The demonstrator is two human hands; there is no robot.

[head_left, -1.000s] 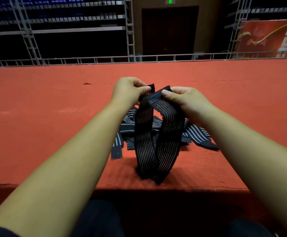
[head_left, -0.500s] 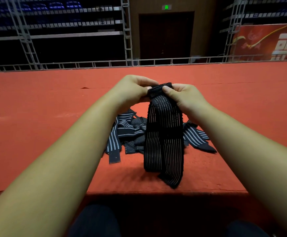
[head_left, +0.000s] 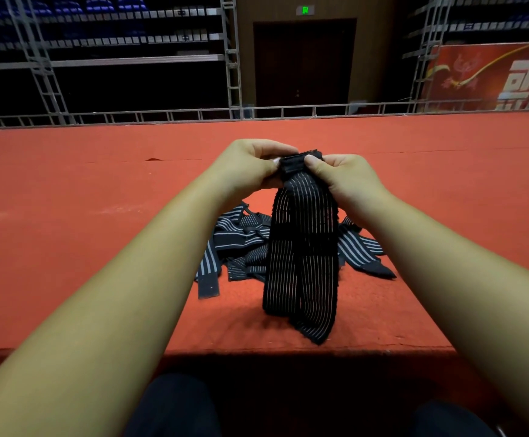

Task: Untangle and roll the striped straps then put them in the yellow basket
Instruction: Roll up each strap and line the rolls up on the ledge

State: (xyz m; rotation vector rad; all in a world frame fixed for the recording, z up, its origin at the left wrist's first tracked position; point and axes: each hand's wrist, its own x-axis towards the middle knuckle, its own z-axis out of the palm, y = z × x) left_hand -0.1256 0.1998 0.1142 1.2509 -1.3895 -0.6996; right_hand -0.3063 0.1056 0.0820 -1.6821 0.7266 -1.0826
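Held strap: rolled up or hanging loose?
Hanging loose, not rolled. The left hand and right hand pinch the top end of the striped strap; its doubled length hangs down to the red carpet.

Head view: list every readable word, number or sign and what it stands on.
Green sign above the dark door: lit, too blurred to read.
Red banner: large white characters, cut by the frame edge, not legible.
No text shows on the striped straps.
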